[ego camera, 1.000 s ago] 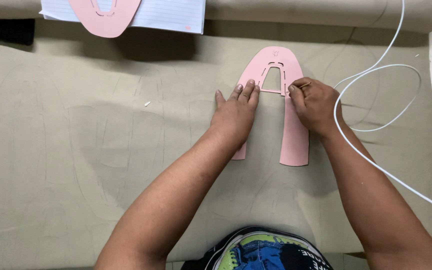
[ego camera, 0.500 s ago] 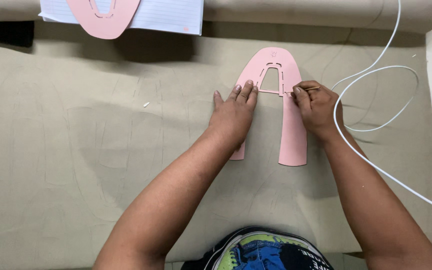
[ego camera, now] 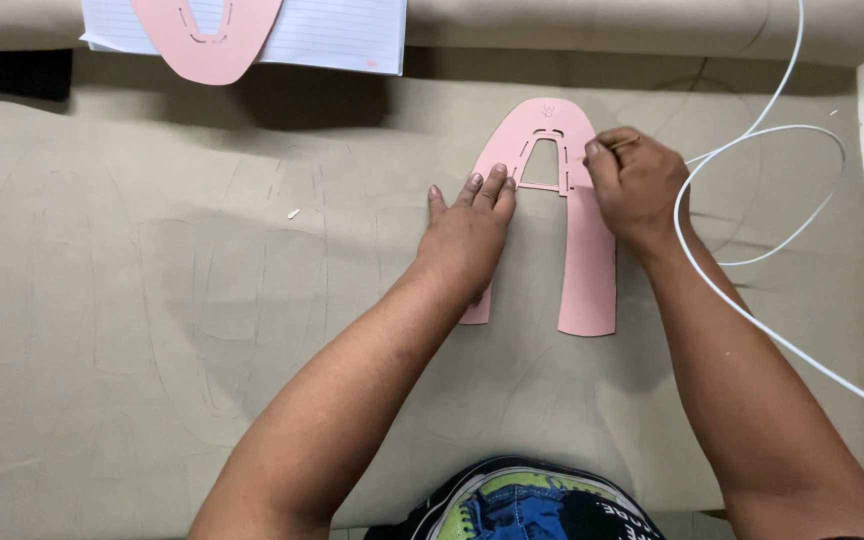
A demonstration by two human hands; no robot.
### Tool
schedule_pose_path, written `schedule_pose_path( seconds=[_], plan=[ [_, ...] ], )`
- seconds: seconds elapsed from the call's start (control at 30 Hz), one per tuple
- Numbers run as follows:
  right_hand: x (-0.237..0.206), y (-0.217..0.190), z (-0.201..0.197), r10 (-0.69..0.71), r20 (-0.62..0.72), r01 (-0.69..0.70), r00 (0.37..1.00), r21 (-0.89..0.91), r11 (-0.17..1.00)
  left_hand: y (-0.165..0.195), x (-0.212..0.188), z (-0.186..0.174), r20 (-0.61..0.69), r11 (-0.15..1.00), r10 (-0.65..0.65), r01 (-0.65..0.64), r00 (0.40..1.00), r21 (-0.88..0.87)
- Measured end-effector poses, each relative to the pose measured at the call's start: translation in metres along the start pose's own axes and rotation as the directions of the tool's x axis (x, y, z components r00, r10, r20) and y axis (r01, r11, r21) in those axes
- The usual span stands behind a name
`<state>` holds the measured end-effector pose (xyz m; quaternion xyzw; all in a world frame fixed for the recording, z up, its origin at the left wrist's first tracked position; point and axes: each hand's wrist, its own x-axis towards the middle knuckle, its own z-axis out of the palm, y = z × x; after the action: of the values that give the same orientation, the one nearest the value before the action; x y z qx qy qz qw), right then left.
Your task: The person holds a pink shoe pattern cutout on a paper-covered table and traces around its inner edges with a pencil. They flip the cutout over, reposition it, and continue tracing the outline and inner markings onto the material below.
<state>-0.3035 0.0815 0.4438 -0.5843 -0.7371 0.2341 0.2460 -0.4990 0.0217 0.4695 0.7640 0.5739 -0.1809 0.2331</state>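
Head view: left hand (ego camera: 469, 232) flat, fingers spread, pressing down the left leg of a pink U-shaped template (ego camera: 589, 262) at centre-right of frame. Right hand (ego camera: 638, 185) closed around a thin pencil-like tool (ego camera: 620, 143), tip at the template's right edge. Template lies on tan sheet material (ego camera: 152, 330). White cable (ego camera: 752, 320) loops at right. Second pink template (ego camera: 207, 35) on lined paper (ego camera: 337, 35), upper left.

The left hand (ego camera: 467, 235) presses flat on a pink U-shaped pattern (ego camera: 586, 270) on the tan worktop (ego camera: 152, 330), while the right hand (ego camera: 637, 185) holds a thin pencil (ego camera: 624, 142) at its edge
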Motion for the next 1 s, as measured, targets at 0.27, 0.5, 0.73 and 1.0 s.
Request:
schedule_pose_path(
  seconds=[0.27, 0.5, 0.73, 1.0],
  plan=[
    [0.034, -0.076, 0.053, -0.113, -0.005, 0.113, 0.994, 0.103, 0.988, -0.06, -0.018, 0.017, 0.014, 0.999, 0.024, -0.024, 1.0, -0.032],
    [-0.08, -0.097, 0.075, -0.331, -0.099, 0.325, 0.939, -0.068, 0.943, -0.034, -0.109, 0.083, -0.003, 0.999, 0.036, -0.036, 0.999, -0.034],
    [-0.229, -0.108, 0.094, -0.281, -0.06, 0.276, 0.958, -0.079, 0.958, -0.006, -0.229, 0.183, 0.014, 0.999, 0.04, -0.04, 0.999, -0.035],
    [-0.362, -0.121, 0.104, -0.246, -0.022, 0.247, 0.969, 0.023, 0.969, 0.033, -0.315, 0.268, -0.007, 0.998, 0.049, -0.049, 0.999, -0.041]
  ],
)
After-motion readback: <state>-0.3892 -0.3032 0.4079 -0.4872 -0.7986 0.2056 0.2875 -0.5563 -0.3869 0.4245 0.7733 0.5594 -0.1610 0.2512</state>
